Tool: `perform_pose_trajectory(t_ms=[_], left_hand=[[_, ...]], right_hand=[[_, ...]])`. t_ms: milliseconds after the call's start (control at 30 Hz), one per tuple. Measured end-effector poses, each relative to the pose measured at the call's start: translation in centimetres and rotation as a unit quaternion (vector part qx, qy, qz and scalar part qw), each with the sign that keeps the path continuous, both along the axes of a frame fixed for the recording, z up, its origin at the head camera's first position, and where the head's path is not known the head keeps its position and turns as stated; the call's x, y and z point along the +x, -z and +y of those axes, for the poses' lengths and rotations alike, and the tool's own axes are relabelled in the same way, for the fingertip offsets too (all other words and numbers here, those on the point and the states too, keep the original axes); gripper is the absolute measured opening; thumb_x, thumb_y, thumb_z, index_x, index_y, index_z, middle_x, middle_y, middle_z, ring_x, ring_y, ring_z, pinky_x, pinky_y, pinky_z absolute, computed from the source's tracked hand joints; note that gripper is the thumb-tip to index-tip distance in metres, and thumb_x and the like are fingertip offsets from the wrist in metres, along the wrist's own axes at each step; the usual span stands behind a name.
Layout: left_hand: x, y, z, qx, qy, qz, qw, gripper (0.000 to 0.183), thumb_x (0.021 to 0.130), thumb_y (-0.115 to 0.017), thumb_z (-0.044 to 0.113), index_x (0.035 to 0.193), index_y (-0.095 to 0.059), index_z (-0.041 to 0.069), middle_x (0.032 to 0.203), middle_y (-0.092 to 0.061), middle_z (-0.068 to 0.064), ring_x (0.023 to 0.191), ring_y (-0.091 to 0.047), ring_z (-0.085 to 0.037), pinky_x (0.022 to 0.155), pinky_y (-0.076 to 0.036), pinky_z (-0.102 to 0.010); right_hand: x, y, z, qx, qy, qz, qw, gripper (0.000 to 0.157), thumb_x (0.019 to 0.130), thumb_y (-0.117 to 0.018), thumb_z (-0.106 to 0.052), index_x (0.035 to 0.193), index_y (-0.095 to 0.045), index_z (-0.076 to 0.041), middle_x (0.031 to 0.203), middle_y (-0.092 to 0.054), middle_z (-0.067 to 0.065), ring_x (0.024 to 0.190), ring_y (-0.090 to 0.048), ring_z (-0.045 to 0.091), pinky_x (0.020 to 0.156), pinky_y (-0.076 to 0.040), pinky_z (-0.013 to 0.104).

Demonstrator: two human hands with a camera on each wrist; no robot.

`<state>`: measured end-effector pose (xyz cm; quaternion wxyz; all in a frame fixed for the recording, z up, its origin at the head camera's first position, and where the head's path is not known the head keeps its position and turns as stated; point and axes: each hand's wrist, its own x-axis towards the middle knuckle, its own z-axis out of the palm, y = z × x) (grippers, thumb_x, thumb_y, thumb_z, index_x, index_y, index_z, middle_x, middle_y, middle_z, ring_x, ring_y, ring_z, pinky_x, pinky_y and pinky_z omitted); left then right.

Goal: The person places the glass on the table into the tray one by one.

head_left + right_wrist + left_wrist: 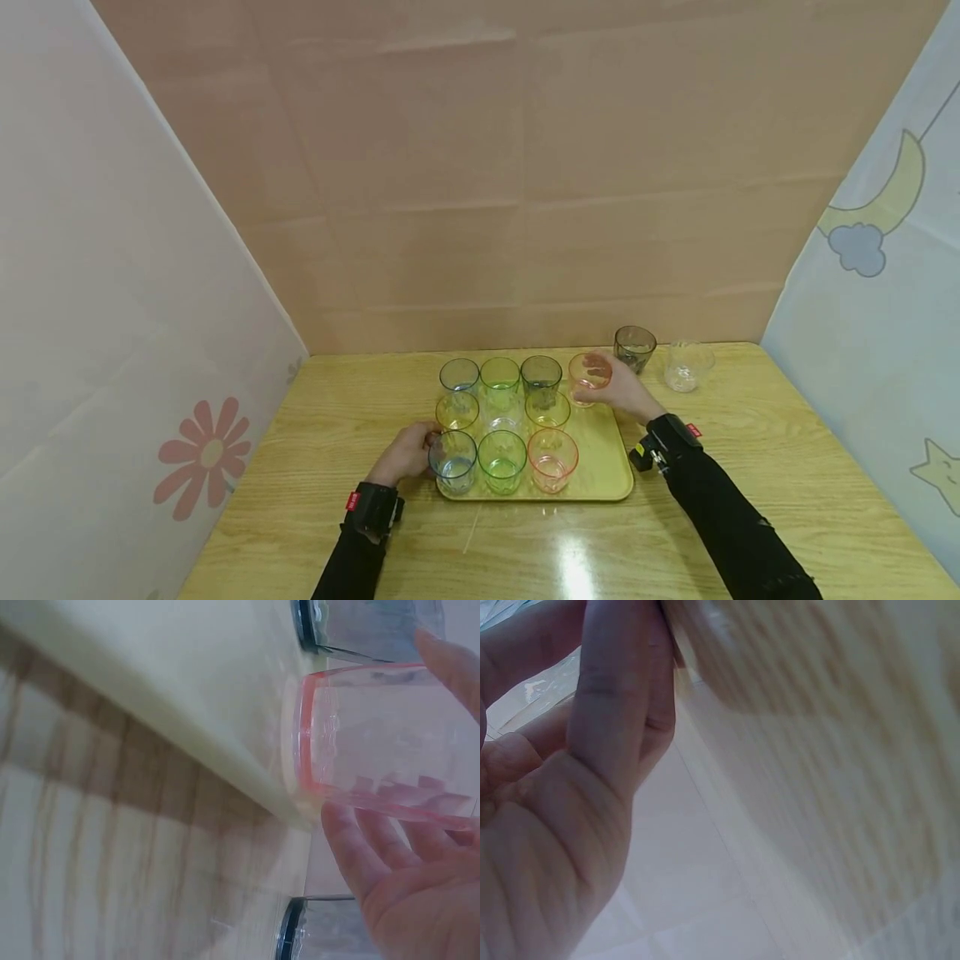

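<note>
At the tray's back right corner, my right hand (618,390) grips a pink glass (590,372). In the right wrist view, thumb and fingers span the pink glass (375,739), its base at or just above the tray surface. My left hand (408,452) is at the tray's left side, fingers and thumb around the front blue glass (453,472). The left wrist view shows clear glass between the bent fingers (611,690); their contact is partly hidden. Beside it stand a green glass (502,472) and another pink glass (552,472).
The yellow tray (611,475) holds several coloured glasses in rows, including a dark grey glass (541,373) and a yellow glass (547,411). On the wooden table (750,467), a smoky glass (634,352) and a clear glass (686,367) stand behind the right hand.
</note>
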<state>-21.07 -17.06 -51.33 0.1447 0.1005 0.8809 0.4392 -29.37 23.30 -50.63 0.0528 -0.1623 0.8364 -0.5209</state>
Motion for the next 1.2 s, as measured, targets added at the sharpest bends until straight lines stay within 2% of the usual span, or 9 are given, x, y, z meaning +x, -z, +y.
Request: perform_pose_trajectory(t_ms=[133,200,367,433,767,967,1100,1200], left_hand=[[0.0,0.0,0.0,-0.006,0.001,0.007,1.0,0.033,0.087,-0.064,-0.006,0.12,-0.061,-0.005,0.082,-0.059,-0.005,0.073,-0.057,-0.015,0.059,-0.052,-0.028],[0.0,0.0,0.1,-0.007,0.002,0.01,0.9999,0.032,0.087,-0.064,-0.006,0.119,-0.061,-0.005,0.082,-0.059,-0.005,0.073,-0.057,-0.015,0.059,-0.052,-0.028],[-0.1,0.0,0.0,0.001,0.003,0.008,1.0,0.035,0.087,-0.064,-0.007,0.121,-0.06,-0.005,0.082,-0.059,-0.006,0.073,-0.058,-0.015,0.059,-0.053,-0.029],[-0.1,0.0,0.0,0.002,0.004,0.008,1.0,0.035,0.086,-0.064,-0.007,0.121,-0.06,-0.005,0.083,-0.059,-0.006,0.074,-0.058,-0.015,0.059,-0.053,-0.029],[0.0,0.0,0.0,0.015,0.005,0.0,0.9999,0.034,0.088,-0.062,-0.007,0.122,-0.059,-0.006,0.083,-0.059,-0.007,0.071,-0.059,-0.015,0.056,-0.055,-0.03],[0.1,0.0,0.0,0.018,0.011,0.004,0.9998,0.031,0.088,-0.062,-0.006,0.12,-0.06,-0.006,0.081,-0.06,-0.007,0.069,-0.06,-0.015,0.055,-0.055,-0.03],[0.1,-0.1,-0.1,0.022,0.007,0.0,0.9997,0.031,0.089,-0.062,-0.006,0.119,-0.06,-0.006,0.081,-0.06,-0.007,0.067,-0.06,-0.014,0.055,-0.056,-0.03],[0.2,-0.1,-0.1,0.026,0.01,-0.002,0.9996,0.031,0.089,-0.062,-0.007,0.119,-0.06,-0.007,0.081,-0.06,-0.007,0.066,-0.06,-0.015,0.055,-0.056,-0.03]], right_hand=[[-0.3,0.4,-0.1,0.017,-0.003,0.002,1.0,0.088,0.081,-0.081,-0.028,0.149,-0.031,-0.003,0.147,-0.041,0.026,0.134,-0.04,0.046,0.104,-0.043,0.05],[0.3,-0.3,-0.5,0.019,-0.01,0.002,1.0,0.086,0.083,-0.079,-0.023,0.149,-0.029,0.001,0.147,-0.038,0.029,0.134,-0.038,0.049,0.106,-0.04,0.053],[0.4,-0.6,-0.6,0.015,-0.025,0.0,1.0,0.085,0.086,-0.076,-0.021,0.15,-0.025,0.004,0.148,-0.034,0.033,0.135,-0.034,0.052,0.109,-0.036,0.057],[-0.1,0.2,-0.3,0.014,-0.027,0.001,1.0,0.088,0.085,-0.076,-0.026,0.151,-0.025,0.002,0.149,-0.034,0.031,0.136,-0.035,0.05,0.109,-0.037,0.055],[0.1,0.0,-0.5,0.005,-0.026,-0.02,0.999,0.094,0.086,-0.076,-0.026,0.153,-0.016,0.002,0.15,-0.03,0.032,0.137,-0.031,0.05,0.109,-0.037,0.055],[0.3,-0.2,0.1,0.014,-0.016,-0.021,1.0,0.1,0.086,-0.075,-0.033,0.156,-0.01,-0.003,0.153,-0.026,0.029,0.139,-0.027,0.049,0.108,-0.036,0.057],[-0.1,0.7,1.4,0.0,-0.013,0.008,1.0,0.093,0.09,-0.07,-0.036,0.158,-0.012,-0.01,0.154,-0.024,0.029,0.139,-0.026,0.048,0.107,-0.035,0.059],[-1.0,2.5,2.8,-0.025,-0.001,0.03,0.999,0.082,0.093,-0.066,-0.038,0.157,-0.019,-0.018,0.155,-0.026,0.024,0.14,-0.029,0.041,0.109,-0.035,0.053]])
